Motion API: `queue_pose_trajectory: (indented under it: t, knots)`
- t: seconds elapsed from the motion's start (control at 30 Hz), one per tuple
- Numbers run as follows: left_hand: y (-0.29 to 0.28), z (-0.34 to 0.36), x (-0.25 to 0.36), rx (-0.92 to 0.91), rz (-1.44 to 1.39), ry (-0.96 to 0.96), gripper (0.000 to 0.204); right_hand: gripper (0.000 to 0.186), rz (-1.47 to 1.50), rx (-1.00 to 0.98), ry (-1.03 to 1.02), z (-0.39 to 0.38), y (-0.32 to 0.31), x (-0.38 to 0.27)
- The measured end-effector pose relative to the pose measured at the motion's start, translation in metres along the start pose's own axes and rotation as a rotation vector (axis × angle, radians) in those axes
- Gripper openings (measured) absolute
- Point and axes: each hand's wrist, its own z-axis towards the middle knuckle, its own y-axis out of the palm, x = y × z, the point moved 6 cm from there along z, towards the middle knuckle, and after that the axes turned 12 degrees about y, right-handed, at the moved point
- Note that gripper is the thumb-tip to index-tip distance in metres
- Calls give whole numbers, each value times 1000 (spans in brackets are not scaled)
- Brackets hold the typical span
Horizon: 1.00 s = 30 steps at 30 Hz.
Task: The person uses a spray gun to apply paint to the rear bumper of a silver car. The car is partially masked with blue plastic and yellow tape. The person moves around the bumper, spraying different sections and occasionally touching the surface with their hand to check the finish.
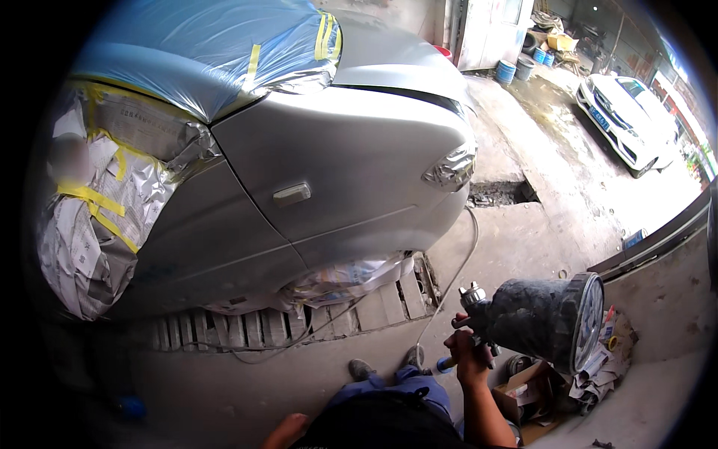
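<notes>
My right hand [470, 358] is closed around the handle of a paint spray gun [480, 318], raised to the right of my body. The gun's large, dark, paint-smeared cup [535, 318] points to the right. My left hand [293, 426] hangs low by my left side, its fingers too small and hidden to read. Ahead stands a silver-grey car [329, 172], its panel toward me bearing a handle-like pale fitting [292, 194]. Blue plastic film [194, 45] and yellow tape cover its upper left. Taped newspaper [90, 232] wraps the left end, and foil [451, 168] covers a lamp.
A thin hose [470, 258] trails over the floor between the car and my feet. Slatted grating [262, 329] runs below the car, with an open pit [501, 194] beyond. A cardboard box [523, 396] sits at lower right. A white car [628, 120] and blue buckets [505, 71] stand farther off.
</notes>
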Motion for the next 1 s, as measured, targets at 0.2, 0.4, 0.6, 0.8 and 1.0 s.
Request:
queue_pose_trajectory:
  t: [0.2,0.4,0.6,0.8,1.0]
  knots:
    - [0,12,63,131,-32,-199,35,31,120,99,-6,29,-26,-1]
    - [14,5,61,193,-69,-216,29,26,28,-356,-67,22,24,2]
    - [14,-12,68,96,181,-87,25,20,-301,-572,-354,23,38,32]
    - [18,-16,59,173,-97,-395,29,18,261,-80,11,67,-36,8]
    - [23,-14,37,259,-312,-387,28,21,392,158,82,94,-85,11]
